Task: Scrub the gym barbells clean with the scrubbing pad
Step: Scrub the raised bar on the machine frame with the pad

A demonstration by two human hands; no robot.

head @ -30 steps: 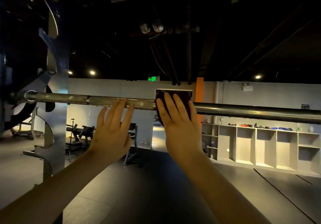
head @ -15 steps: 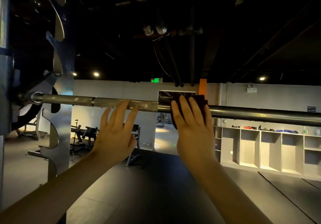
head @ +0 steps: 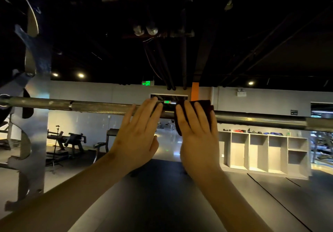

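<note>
Head view, looking up along a long, knurled steel barbell (head: 100, 106). We saw it cross the frame from the left edge to the right edge, sloping slightly downward to the right, with its left end seated in a tall grey steel rack upright with curved hooks (head: 37, 123) at the far left of the frame.

Near the centre, the right hand (head: 198, 134) lay flat against the bar with its fingers (head: 187, 113) straight and slightly spread. It pressed a dark maroon, rectangular scrubbing pad (head: 205, 103) onto the bar. The pad lay between palm and bar, and its edges showed above the fingertips and below the bar beside the index finger. We could not see the thumb.

Just left of it, the left hand (head: 137, 134) was also held flat and gripped nothing. Its straight fingertips (head: 153, 104) touched the bar and its thumb sat below the shaft. The two hands lay close together, with a short stretch of bare bar between them.

In the background we noted:
- a green illuminated exit sign (head: 146, 83) above centre, on the pale wall
- a narrow orange vertical panel (head: 195, 91) just above the pad
- pale open cubby shelving (head: 261, 150) at the lower right
- dark exercise benches (head: 72, 141) at the lower left
- black rubber floor matting (head: 162, 195) across the bottom of the frame
</note>
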